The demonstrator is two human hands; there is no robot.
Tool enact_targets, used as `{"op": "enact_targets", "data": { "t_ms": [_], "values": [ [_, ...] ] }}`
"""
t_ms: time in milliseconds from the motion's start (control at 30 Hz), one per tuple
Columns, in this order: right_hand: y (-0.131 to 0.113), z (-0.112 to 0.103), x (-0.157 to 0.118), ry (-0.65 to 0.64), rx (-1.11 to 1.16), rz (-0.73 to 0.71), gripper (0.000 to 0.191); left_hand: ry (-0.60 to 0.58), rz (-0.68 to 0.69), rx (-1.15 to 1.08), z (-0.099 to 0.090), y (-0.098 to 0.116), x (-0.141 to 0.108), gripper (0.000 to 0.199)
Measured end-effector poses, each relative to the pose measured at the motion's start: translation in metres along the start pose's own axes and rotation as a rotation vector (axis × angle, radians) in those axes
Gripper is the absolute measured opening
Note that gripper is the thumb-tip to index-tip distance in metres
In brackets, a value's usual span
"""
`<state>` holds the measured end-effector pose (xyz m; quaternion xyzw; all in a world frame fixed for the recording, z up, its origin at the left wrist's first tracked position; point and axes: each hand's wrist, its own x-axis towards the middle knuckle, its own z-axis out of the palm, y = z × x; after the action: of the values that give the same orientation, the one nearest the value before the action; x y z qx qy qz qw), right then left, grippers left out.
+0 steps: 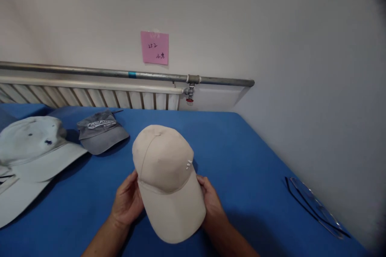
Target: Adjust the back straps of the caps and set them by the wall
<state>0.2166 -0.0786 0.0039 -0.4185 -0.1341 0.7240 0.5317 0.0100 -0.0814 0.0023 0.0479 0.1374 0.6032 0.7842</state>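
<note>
A beige cap (165, 158) is held up over the blue surface, its brim pointing down toward me and a small white emblem on the right of its crown. My left hand (128, 200) grips its left edge near where brim and crown meet. On the other side, my right hand (212, 202) holds the right edge of the brim. Some fingers of both hands are hidden behind the cap.
The blue surface (241, 160) carries a grey cap (102, 131) with lettering and pale caps (33, 144) at the left. Glasses (316, 209) lie at the right. Behind are a radiator (120, 98), a metal pipe (223, 81) and a pink note (155, 48).
</note>
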Motion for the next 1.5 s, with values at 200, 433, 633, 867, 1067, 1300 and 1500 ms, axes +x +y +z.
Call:
{"op": "enact_targets", "data": {
  "t_ms": [200, 433, 633, 867, 1067, 1300, 1500],
  "values": [
    [-0.006, 0.003, 0.002, -0.126, 0.035, 0.081, 0.020, -0.054, -0.134, 0.047, -0.018, 0.015, 0.002, 0.035],
    [-0.028, 0.008, 0.035, -0.254, 0.045, 0.176, 0.030, 0.082, -0.298, 0.071, -0.010, 0.018, -0.004, 0.033],
    [-0.025, 0.000, 0.040, -0.178, 0.086, 0.117, 0.021, 0.088, -0.240, -0.001, -0.005, 0.016, -0.001, 0.029],
    [-0.031, 0.008, 0.032, -0.167, 0.048, 0.135, 0.020, -0.130, -0.253, 0.039, -0.002, 0.010, -0.006, 0.022],
    [-0.039, 0.005, 0.021, -0.324, -0.011, 0.182, 0.044, -0.103, -0.325, 0.019, 0.003, 0.004, -0.008, 0.023],
    [-0.043, -0.005, 0.008, -0.477, -0.106, 0.236, 0.055, 0.169, -0.250, 0.083, 0.008, -0.002, -0.014, 0.022],
    [-0.055, 0.000, -0.005, -0.510, -0.086, 0.205, 0.065, 0.090, -0.267, 0.165, 0.020, -0.006, -0.013, 0.035]
  ]
}}
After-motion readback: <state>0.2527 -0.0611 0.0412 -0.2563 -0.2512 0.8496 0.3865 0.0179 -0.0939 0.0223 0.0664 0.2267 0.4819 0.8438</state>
